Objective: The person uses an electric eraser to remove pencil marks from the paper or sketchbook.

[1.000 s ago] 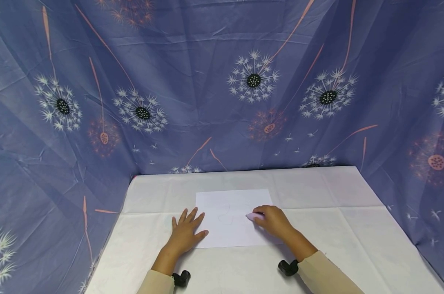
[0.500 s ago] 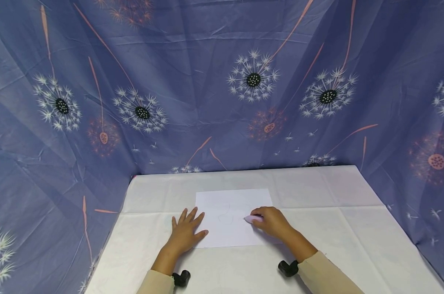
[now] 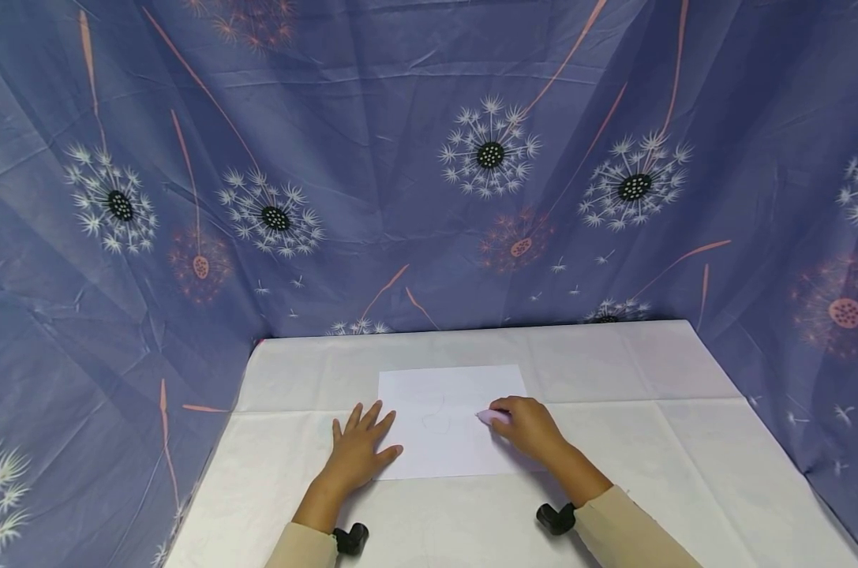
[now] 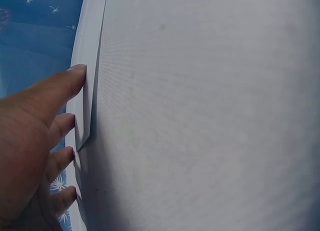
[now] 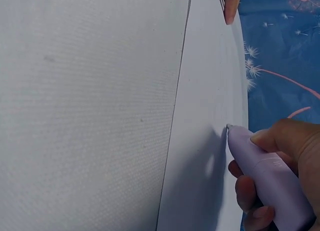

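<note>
A white sheet of paper point(image 3: 464, 454) lies on the table and bears faint thin curved lines near its middle. With fingers spread, my left hand point(image 3: 357, 454) rests on the sheet's left edge; the thumb and fingertips also show in the left wrist view. My right hand point(image 3: 531, 430) grips a thick lavender pen-like tool point(image 5: 272, 183) between thumb and curled fingers. Its small metal tip points left over the right part of the paper. In the right wrist view the tip is at or just above the sheet; I cannot tell whether it touches.
A white cloth with fold creases covers the table point(image 3: 635, 450). Behind and at both sides hangs a blue curtain point(image 3: 400, 158) with dandelion prints. Black wrist devices point(image 3: 556, 518) sit by both sleeves.
The right hand has shifted the tool's tip slightly left and nearer, then back right and farther. My left hand has stayed in place on the paper.
</note>
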`<action>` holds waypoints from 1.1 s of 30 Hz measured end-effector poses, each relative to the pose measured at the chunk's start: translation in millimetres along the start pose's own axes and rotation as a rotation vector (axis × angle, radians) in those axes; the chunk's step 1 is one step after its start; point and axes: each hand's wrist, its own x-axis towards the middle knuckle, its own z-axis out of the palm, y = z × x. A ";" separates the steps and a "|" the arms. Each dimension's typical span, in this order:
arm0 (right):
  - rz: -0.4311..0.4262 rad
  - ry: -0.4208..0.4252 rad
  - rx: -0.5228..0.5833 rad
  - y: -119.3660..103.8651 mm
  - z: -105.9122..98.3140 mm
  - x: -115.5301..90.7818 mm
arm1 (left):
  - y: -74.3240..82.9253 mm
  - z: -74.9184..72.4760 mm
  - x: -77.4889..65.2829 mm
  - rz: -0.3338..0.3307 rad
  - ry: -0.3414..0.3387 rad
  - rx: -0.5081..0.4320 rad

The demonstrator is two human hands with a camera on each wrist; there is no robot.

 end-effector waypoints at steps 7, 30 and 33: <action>0.004 0.042 -0.026 3.5 -0.1 0.0 | 0.6 -1.2 -0.1 0.009 -0.001 -0.002; 0.020 0.025 0.003 2.2 0.5 -1.7 | 1.3 -1.7 0.0 -0.002 -0.009 0.004; 0.016 0.036 -0.009 2.8 0.7 -1.7 | 1.5 -1.4 0.3 -0.005 -0.015 0.005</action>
